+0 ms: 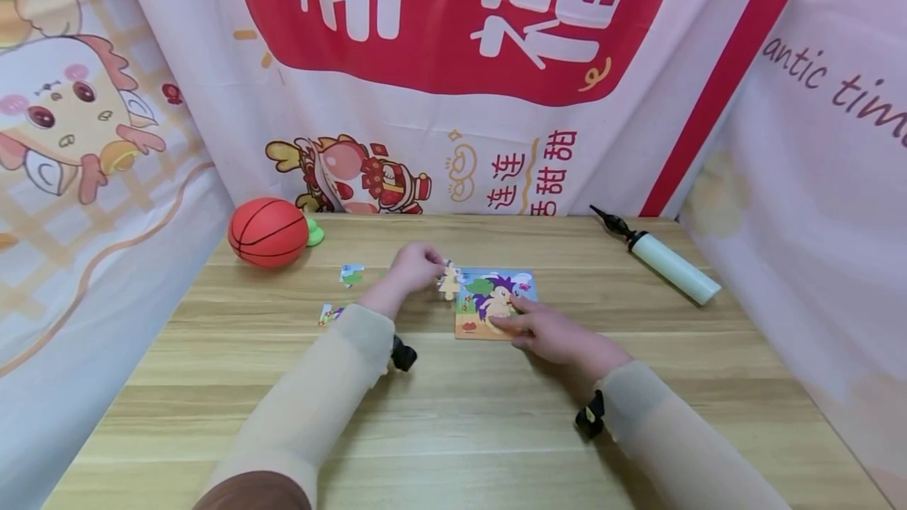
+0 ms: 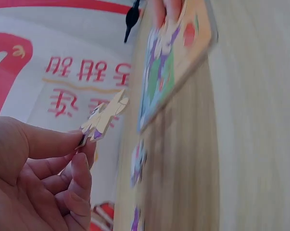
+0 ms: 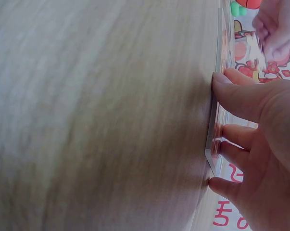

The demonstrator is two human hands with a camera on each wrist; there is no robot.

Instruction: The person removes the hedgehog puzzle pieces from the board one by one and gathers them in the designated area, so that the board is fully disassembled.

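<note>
Between thumb and fingertips, my left hand [image 1: 416, 266] pinches a cream-coloured jigsaw piece [image 2: 104, 118] with bits of purple, held up at the left edge of the puzzle board [image 1: 473, 330]. This flat square board carries a cartoon picture of a purple-haired figure with green and blue areas. My right hand [image 1: 556, 333] rests on the board's right side, fingers spread; in the right wrist view the thumb [image 3: 231, 94] lies at the board's edge. Left of the left hand, a blue-green puzzle piece [image 1: 350, 275] and another piece [image 1: 329, 313] partly behind the forearm lie on the table.
A red toy basketball [image 1: 268, 232] sits at the table's back left, with a green object [image 1: 315, 233] beside it. At the back right lies a pale hand pump [image 1: 673, 267] with a black nozzle. Printed cloth hangs behind and along both sides of the wooden table [image 1: 460, 431].
</note>
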